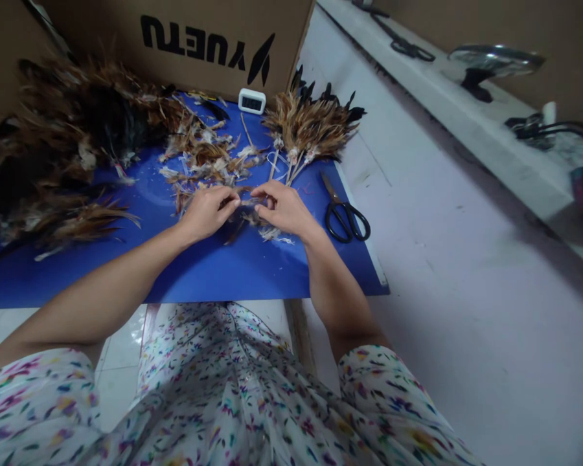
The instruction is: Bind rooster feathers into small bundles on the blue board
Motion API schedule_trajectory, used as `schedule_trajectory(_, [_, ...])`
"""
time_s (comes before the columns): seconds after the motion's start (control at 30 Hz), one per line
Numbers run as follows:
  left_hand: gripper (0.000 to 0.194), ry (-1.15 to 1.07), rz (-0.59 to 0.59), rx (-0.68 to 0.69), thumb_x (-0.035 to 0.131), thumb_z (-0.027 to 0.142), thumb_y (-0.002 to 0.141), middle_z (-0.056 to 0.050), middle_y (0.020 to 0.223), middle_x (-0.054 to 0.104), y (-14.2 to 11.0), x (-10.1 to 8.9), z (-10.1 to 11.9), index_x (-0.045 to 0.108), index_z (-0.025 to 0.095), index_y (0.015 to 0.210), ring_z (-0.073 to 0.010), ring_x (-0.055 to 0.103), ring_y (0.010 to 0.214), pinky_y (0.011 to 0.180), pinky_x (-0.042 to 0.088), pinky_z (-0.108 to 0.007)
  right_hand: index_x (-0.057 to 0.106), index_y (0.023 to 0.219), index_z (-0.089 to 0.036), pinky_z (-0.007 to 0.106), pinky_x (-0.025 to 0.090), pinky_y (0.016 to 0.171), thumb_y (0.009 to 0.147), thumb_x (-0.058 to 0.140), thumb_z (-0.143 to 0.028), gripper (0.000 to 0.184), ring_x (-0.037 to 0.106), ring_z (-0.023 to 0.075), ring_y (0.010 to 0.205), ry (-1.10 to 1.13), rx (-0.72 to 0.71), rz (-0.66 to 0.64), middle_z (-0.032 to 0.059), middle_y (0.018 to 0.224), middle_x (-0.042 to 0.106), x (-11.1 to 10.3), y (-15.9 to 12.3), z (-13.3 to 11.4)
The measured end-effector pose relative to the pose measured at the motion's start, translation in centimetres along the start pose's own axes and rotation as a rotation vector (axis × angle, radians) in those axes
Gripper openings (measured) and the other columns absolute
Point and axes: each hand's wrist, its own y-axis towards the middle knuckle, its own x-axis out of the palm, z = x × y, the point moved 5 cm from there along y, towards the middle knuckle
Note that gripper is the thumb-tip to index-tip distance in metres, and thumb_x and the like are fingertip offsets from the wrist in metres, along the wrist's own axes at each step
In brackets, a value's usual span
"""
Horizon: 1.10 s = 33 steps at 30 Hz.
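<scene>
Feather btwn both grips (blurry)

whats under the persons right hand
Around the right hand the blue tabletop shows, with loose feather scraps visible on the hand's near side. Whatever lies directly beneath the hand is covered, so that can't be told.

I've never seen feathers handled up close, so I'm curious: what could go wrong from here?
The scissors lie near the right edge of the blue tabletop, so a sideways bump might knock them off. The wisps between the left hand and right hand look light and could slip into the loose feathers just beyond. The tips of the feather bundle seem to reach past the tabletop's edge, so they might get bent.
</scene>
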Motion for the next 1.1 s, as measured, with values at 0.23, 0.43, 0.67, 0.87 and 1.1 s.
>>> schedule_trajectory(0.23, [0.019,-0.173,-0.004,-0.116,0.054,0.032,0.088,0.001,0.058,0.061,-0.1,-0.3,0.2,0.065,0.017,0.082,-0.0142,0.057,0.056,0.063,0.043,-0.027,0.071,0.100,-0.017,0.028,0.043,0.073,0.083,0.062,-0.030,0.023,0.054,0.0125,0.073,0.147,0.028,0.000,0.0033,0.090,0.068,0.3,0.2,-0.1])
schedule_trajectory(0.43, [0.017,-0.269,-0.063,-0.118,0.055,0.031,0.087,0.004,0.053,0.058,-0.1,0.3,0.4,0.061,0.018,0.078,-0.0108,0.052,0.045,0.057,0.042,-0.025,0.071,0.084,-0.016,0.027,0.041,0.072,0.086,0.061,-0.033,0.020,0.054,0.0120,0.072,0.169,0.024,0.038,0.0020,0.081,0.067,0.6,0.1,-0.2])
schedule_trajectory(0.67, [0.018,-0.317,-0.127,-0.078,0.059,0.033,0.084,0.005,0.051,0.056,-0.2,0.4,1.0,0.062,0.016,0.079,-0.0089,0.051,0.046,0.054,0.039,-0.021,0.069,0.082,-0.015,0.026,0.041,0.068,0.082,0.066,-0.038,0.023,0.054,0.0113,0.069,0.274,0.079,0.034,-0.0001,0.074,0.065,0.8,0.0,-0.3])
schedule_trajectory(0.87, [0.020,-0.476,-0.134,-0.112,0.059,0.035,0.084,0.005,0.049,0.054,-0.3,0.4,1.6,0.060,0.016,0.076,-0.0080,0.048,0.042,0.048,0.037,-0.020,0.067,0.078,-0.016,0.025,0.043,0.066,0.074,0.076,-0.050,0.035,0.054,0.0102,0.068,0.488,0.119,0.067,-0.0012,0.072,0.065,0.8,0.0,-0.3])
schedule_trajectory(1.1, [0.019,-0.623,-0.171,-0.188,0.063,0.033,0.082,0.004,0.051,0.055,-0.4,0.2,2.1,0.059,0.016,0.073,-0.0069,0.048,0.042,0.045,0.037,-0.019,0.065,0.074,-0.016,0.024,0.045,0.065,0.066,0.084,-0.052,0.041,0.054,0.0087,0.066,0.690,0.178,0.069,-0.0020,0.071,0.064,1.3,-0.1,-0.7])
